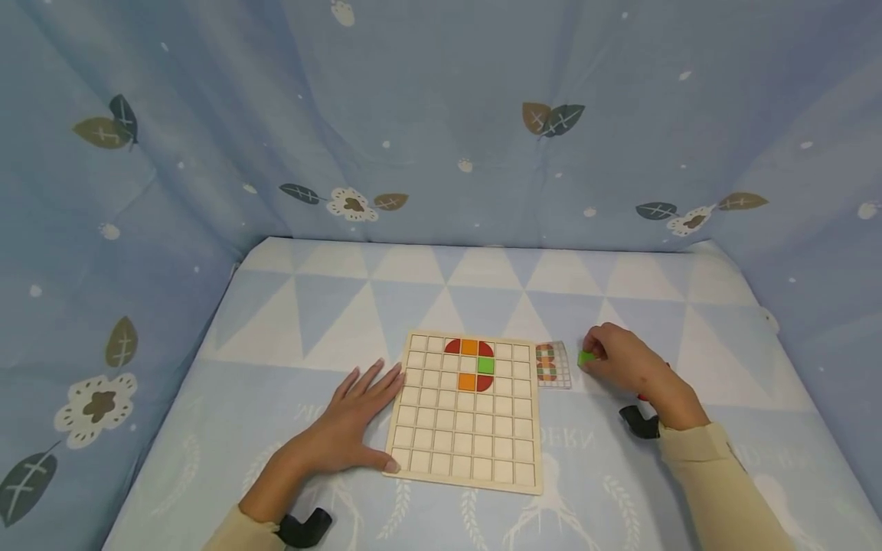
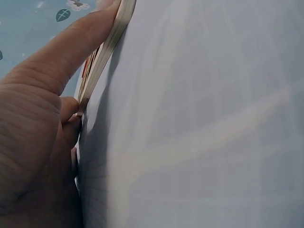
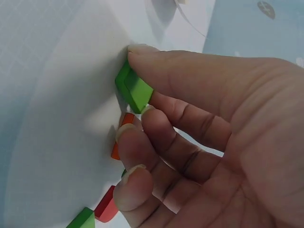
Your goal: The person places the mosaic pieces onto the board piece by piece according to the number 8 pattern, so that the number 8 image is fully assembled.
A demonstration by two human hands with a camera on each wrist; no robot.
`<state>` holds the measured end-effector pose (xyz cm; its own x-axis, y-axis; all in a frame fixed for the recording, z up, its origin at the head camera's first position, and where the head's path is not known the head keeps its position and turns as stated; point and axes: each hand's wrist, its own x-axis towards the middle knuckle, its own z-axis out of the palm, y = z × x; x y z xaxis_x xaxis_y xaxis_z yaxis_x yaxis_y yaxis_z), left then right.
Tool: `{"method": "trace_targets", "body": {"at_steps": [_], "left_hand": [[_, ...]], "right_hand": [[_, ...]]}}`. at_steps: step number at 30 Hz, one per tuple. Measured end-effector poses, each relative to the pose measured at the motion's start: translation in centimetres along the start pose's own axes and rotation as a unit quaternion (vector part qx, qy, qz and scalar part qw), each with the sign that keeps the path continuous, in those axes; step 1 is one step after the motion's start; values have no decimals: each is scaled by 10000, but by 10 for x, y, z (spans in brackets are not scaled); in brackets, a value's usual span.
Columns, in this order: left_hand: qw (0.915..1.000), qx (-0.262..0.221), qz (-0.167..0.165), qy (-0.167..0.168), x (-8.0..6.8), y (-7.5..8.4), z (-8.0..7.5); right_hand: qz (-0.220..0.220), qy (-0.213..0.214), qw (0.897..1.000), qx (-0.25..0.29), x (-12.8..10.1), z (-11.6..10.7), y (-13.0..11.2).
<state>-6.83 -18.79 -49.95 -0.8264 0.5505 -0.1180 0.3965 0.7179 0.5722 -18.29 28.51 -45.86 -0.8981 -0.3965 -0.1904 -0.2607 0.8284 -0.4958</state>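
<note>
Piece pick-up. The right hand (image 1: 623, 360) pinches a small green square wooden tile (image 3: 134, 90) between thumb and forefinger, just right of the printed pattern card (image 1: 554, 365). The left hand (image 1: 347, 425), fingers flat and spread, steadies the left edge of the pale wooden grid board (image 1: 465, 428). Next, judged: carrying the tile leftward to an empty cell and seating it squarely.

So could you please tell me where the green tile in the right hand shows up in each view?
Head: green tile right of the wooden board, in the right hand.
Left wrist: not in view.
Right wrist: upper centre, pinched at the fingertips.
Shared landmark: the right hand.
</note>
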Motion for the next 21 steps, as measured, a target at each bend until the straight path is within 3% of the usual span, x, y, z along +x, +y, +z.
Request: {"method": "trace_targets", "body": {"at_steps": [13,21], "left_hand": [[9998,74,-94,-133,0,1,-4],[10000,24,73,25,-1,0,-2]], "right_hand": [[-150,240,9996,-67,-4,-3,-5],[-510,338,9981,-62,4,-12,-28]]}}
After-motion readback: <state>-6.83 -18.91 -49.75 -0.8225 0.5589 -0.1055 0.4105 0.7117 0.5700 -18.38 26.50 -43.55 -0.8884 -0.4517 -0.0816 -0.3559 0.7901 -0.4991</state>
